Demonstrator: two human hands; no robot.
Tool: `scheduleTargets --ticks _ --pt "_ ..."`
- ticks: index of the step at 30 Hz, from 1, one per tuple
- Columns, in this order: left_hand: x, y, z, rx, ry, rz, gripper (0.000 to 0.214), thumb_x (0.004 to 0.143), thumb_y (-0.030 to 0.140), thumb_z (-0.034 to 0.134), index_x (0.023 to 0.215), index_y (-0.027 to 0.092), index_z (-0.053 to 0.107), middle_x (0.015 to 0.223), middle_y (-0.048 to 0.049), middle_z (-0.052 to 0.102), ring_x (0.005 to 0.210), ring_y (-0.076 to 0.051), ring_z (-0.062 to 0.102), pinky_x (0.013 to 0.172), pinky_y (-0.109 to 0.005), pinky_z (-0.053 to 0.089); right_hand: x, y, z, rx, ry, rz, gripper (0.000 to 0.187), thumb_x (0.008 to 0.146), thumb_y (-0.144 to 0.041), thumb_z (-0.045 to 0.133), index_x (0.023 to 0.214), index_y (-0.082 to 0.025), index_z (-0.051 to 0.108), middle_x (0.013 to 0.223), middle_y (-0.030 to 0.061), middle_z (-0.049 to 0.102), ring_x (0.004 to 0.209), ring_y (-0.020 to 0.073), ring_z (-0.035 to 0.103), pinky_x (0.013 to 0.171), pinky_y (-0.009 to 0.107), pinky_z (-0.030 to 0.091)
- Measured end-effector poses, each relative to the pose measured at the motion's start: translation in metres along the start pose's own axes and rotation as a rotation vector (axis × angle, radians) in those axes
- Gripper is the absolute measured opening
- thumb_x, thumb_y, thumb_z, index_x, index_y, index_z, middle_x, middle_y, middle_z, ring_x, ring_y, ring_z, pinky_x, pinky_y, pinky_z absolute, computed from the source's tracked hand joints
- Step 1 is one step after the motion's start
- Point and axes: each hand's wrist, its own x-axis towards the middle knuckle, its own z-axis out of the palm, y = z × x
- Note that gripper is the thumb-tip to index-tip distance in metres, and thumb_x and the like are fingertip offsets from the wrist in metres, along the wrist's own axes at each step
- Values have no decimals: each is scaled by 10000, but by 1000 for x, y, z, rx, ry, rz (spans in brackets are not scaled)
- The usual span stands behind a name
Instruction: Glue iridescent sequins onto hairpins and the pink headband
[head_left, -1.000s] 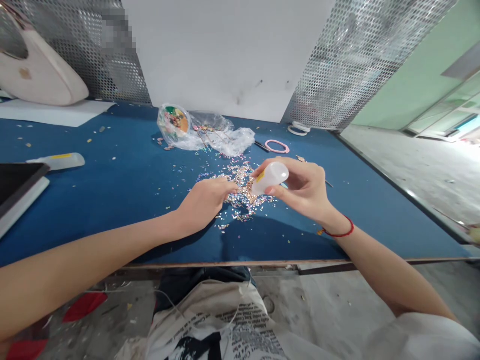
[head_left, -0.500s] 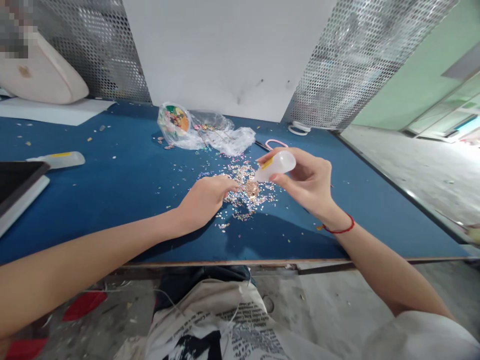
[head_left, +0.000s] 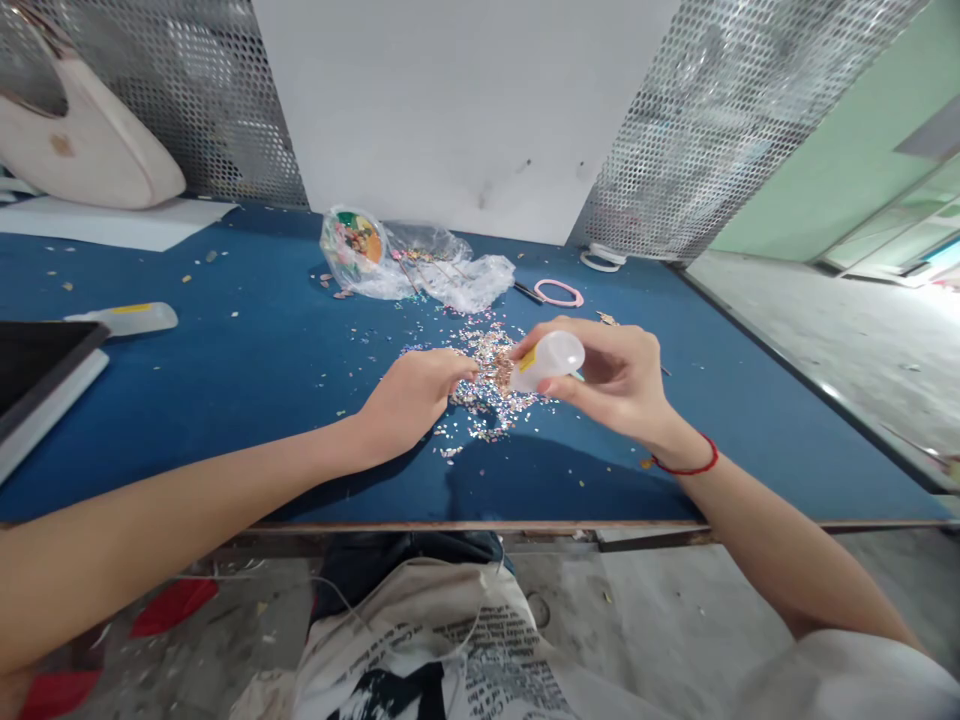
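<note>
A small translucent squeeze bottle [head_left: 556, 357] with a yellow label is pinched in my right hand [head_left: 619, 375]. It is tilted, its tip end pointing down and left. By its tip sits a gold-coloured piece [head_left: 502, 372], partly hidden by the bottle. My left hand [head_left: 420, 392] is closed just left of that piece, fingertips pinched together; what lies between them is too small to make out. Shiny multicoloured flakes [head_left: 484, 432] are scattered beneath and around both hands on the blue tabletop [head_left: 285, 400].
Behind my hands lie a clear plastic bag [head_left: 480, 283] with a colourful round thing [head_left: 358, 240], and pink-handled scissors [head_left: 559, 293]. A white ring-shaped item [head_left: 602, 258] is at the back right. To the left are another squeeze bottle [head_left: 142, 318], a dark-topped device [head_left: 45, 375] and a pale handbag [head_left: 97, 140].
My right hand has lowered the squeeze bottle slightly toward the gold-coloured piece, uncovering more of the pink scissor handle. My left hand holds nearly the same place.
</note>
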Motion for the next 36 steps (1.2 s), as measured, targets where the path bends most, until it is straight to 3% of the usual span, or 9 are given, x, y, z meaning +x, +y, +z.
scheduleTargets --ticks 5,10,14,18,22,27,31,36 --pt "-1 0 0 -14 -14 -31 377 782 14 404 958 164 703 876 -42 733 768 -128 641 692 -253 463 1 2 -1 14 49 -29 226 786 -307 733 994 -219 711 926 59 730 830 192 670 762 355 556" --pt "-1 1 1 -2 -22 -22 389 763 1 389 924 161 705 834 -38 724 737 -128 629 660 -250 440 1 2 -1 66 -77 -32 226 779 -286 736 991 -211 713 901 57 729 785 185 669 729 348 557" --pt "0 2 0 21 -26 -18 390 767 -1 383 917 163 704 822 -34 715 719 -127 617 639 -247 429 -1 4 2 46 -8 -29 240 779 -290 735 1006 -214 712 924 61 728 806 187 665 741 348 550" --pt "-1 3 -1 42 -40 -26 390 793 8 379 941 173 700 828 -34 712 746 -134 632 653 -251 440 -1 2 3 55 -121 -4 263 761 -289 753 1010 -215 713 910 56 728 790 187 663 739 356 545" --pt "0 3 -2 48 -19 -26 374 806 29 399 962 187 700 923 -38 732 823 -142 653 696 -256 460 0 0 4 45 -24 -32 247 781 -297 736 1015 -223 708 915 57 724 791 186 665 744 353 546" --pt "-1 3 -4 116 -34 -6 392 774 5 399 957 188 693 874 -22 733 778 -134 649 646 -241 439 0 -1 6 19 -103 -25 271 769 -321 749 1016 -217 706 923 53 728 788 181 664 725 338 545" --pt "-2 6 -6 110 -44 -28 392 762 -7 414 962 186 691 906 -19 738 791 -143 654 653 -250 435 0 -1 6 34 -22 -36 249 776 -307 744 1011 -231 710 921 48 727 793 180 666 739 343 549" --pt "-2 8 -5 140 -59 -31 414 724 -15 417 946 194 696 850 -9 733 754 -138 646 620 -242 421 0 -1 7 40 -50 -3 252 779 -338 736 1008 -234 708 921 53 730 805 191 672 745 356 560"
